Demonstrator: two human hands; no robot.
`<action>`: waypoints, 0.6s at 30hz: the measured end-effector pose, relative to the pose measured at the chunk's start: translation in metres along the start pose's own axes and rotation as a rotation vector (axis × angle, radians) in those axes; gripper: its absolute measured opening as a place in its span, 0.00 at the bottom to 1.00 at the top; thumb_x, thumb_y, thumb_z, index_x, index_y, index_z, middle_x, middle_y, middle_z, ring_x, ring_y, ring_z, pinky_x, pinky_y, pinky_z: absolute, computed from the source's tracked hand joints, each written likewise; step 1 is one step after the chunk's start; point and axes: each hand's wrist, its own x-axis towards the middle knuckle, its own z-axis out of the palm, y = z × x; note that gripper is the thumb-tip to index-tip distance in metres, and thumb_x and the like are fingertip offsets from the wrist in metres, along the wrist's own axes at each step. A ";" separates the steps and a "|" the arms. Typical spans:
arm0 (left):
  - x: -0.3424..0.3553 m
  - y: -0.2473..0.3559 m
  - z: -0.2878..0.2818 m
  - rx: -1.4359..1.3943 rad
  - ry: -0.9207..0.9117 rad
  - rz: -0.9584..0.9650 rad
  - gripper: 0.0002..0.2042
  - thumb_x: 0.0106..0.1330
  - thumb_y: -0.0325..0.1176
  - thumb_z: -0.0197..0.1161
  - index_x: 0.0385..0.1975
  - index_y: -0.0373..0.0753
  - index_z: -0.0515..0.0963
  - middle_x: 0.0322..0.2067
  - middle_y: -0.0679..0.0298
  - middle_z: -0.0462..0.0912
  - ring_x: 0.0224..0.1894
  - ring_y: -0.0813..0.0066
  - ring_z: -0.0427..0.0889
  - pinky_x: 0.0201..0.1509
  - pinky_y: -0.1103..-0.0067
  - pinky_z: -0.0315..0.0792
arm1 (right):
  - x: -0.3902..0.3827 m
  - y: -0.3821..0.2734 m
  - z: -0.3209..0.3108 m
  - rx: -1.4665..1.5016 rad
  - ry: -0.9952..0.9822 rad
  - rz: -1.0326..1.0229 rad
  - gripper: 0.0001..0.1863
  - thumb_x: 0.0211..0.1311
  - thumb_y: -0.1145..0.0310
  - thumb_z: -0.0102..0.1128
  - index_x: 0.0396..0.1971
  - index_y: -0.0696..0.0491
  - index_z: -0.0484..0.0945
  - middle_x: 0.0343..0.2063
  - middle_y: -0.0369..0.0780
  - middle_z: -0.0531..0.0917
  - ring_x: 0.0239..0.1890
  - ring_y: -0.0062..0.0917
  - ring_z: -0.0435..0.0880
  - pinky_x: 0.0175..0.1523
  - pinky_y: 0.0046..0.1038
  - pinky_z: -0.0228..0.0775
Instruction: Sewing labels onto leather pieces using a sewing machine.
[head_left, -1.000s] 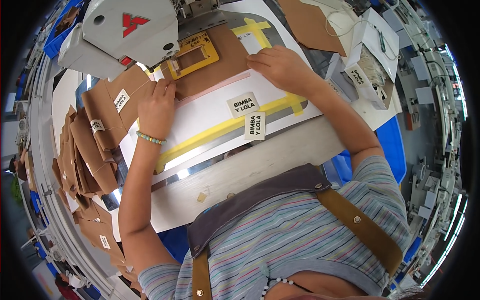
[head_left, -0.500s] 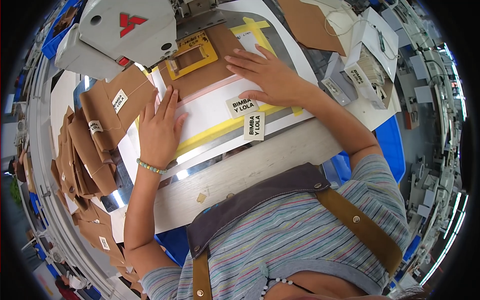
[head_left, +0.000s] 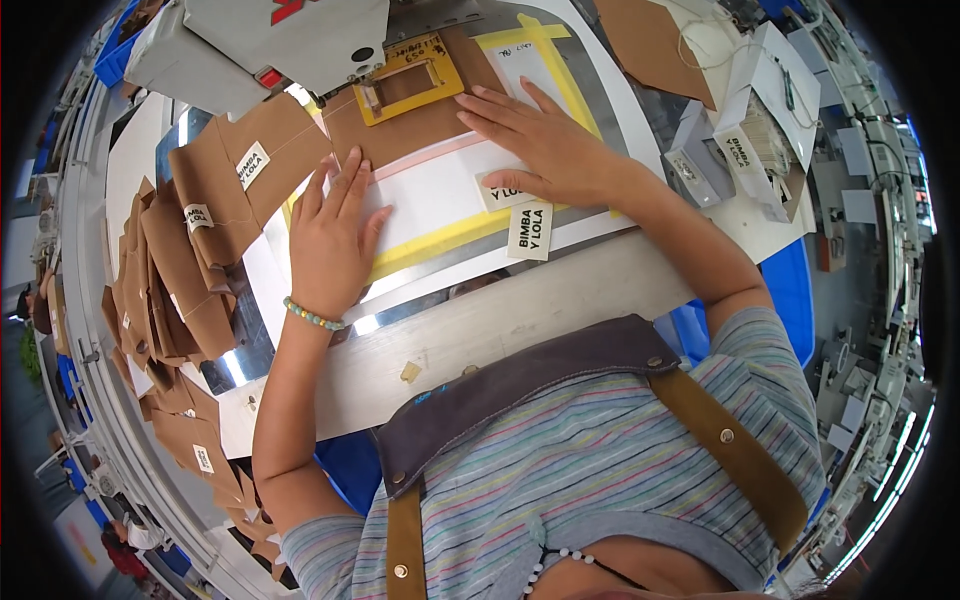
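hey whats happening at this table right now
A person in a striped shirt and apron works at a sewing machine. Both hands lie flat on a brown fabric piece under a yellow rectangular clamp frame. The left hand presses near the piece's lower left edge; the right hand rests beside two white woven labels. A stack of brown labelled pieces sits to the left.

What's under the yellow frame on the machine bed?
Brown leather lies under the yellow frame and shows through its window. Left hand and right hand press flat nearby. What lies beneath the leather is covered.
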 end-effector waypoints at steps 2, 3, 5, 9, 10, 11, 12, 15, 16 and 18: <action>-0.004 -0.004 -0.001 0.005 0.006 0.001 0.26 0.73 0.39 0.70 0.69 0.37 0.78 0.73 0.61 0.77 0.76 0.48 0.70 0.76 0.58 0.68 | -0.004 0.005 -0.007 0.069 0.000 -0.013 0.41 0.83 0.41 0.48 0.82 0.52 0.58 0.83 0.43 0.58 0.87 0.33 0.50 0.89 0.50 0.32; -0.006 -0.007 -0.002 0.014 0.016 0.003 0.26 0.72 0.39 0.70 0.67 0.36 0.79 0.73 0.60 0.77 0.75 0.47 0.71 0.75 0.58 0.69 | -0.007 0.009 -0.011 0.135 0.006 -0.027 0.39 0.84 0.43 0.47 0.82 0.52 0.59 0.83 0.43 0.59 0.86 0.34 0.51 0.89 0.50 0.33; -0.010 -0.010 -0.003 -0.011 0.011 0.002 0.26 0.72 0.39 0.71 0.68 0.36 0.79 0.73 0.60 0.77 0.75 0.46 0.71 0.75 0.58 0.68 | -0.012 0.019 -0.020 0.113 0.056 0.023 0.37 0.84 0.44 0.46 0.81 0.52 0.61 0.83 0.43 0.60 0.86 0.34 0.52 0.89 0.50 0.33; -0.016 -0.012 -0.005 -0.070 -0.001 -0.023 0.28 0.74 0.36 0.68 0.74 0.40 0.74 0.74 0.62 0.76 0.79 0.50 0.67 0.80 0.58 0.63 | -0.023 0.036 -0.031 0.054 0.064 0.070 0.34 0.85 0.48 0.48 0.79 0.53 0.66 0.82 0.40 0.62 0.85 0.36 0.54 0.88 0.49 0.33; -0.015 -0.010 -0.006 -0.075 -0.001 -0.020 0.28 0.74 0.36 0.68 0.74 0.40 0.74 0.74 0.62 0.76 0.79 0.50 0.67 0.80 0.58 0.63 | -0.025 0.037 -0.030 0.043 0.019 0.069 0.33 0.85 0.48 0.48 0.79 0.52 0.66 0.82 0.39 0.62 0.85 0.36 0.53 0.88 0.50 0.33; -0.012 -0.009 -0.006 -0.100 0.032 -0.014 0.29 0.74 0.35 0.67 0.75 0.41 0.72 0.75 0.62 0.75 0.80 0.50 0.65 0.81 0.58 0.62 | -0.027 0.038 -0.027 0.039 0.019 0.075 0.33 0.85 0.48 0.48 0.79 0.52 0.66 0.82 0.39 0.62 0.85 0.36 0.53 0.88 0.50 0.33; -0.010 -0.008 -0.006 -0.124 0.065 -0.009 0.30 0.74 0.35 0.67 0.76 0.42 0.71 0.75 0.63 0.74 0.81 0.51 0.63 0.82 0.59 0.60 | -0.029 0.037 -0.021 0.062 0.049 0.026 0.33 0.85 0.47 0.48 0.79 0.51 0.67 0.82 0.38 0.62 0.86 0.37 0.52 0.88 0.52 0.33; -0.010 -0.010 -0.007 -0.104 -0.048 -0.011 0.32 0.74 0.34 0.66 0.78 0.43 0.69 0.77 0.64 0.73 0.82 0.51 0.61 0.83 0.59 0.59 | -0.029 0.033 -0.010 0.059 0.075 -0.035 0.34 0.84 0.44 0.46 0.79 0.49 0.67 0.83 0.37 0.62 0.86 0.38 0.49 0.88 0.54 0.32; -0.011 -0.009 -0.006 -0.102 -0.043 -0.010 0.32 0.74 0.34 0.66 0.78 0.43 0.69 0.77 0.64 0.73 0.82 0.51 0.61 0.83 0.59 0.59 | -0.029 0.031 -0.009 0.038 0.069 -0.048 0.35 0.84 0.42 0.45 0.79 0.48 0.67 0.83 0.37 0.61 0.87 0.39 0.48 0.88 0.55 0.31; -0.011 -0.011 -0.006 -0.110 -0.069 -0.004 0.32 0.73 0.36 0.68 0.77 0.43 0.71 0.77 0.66 0.72 0.81 0.49 0.62 0.82 0.56 0.59 | -0.028 0.030 -0.007 0.000 0.048 -0.044 0.37 0.83 0.39 0.43 0.79 0.47 0.67 0.83 0.36 0.61 0.87 0.37 0.48 0.88 0.56 0.31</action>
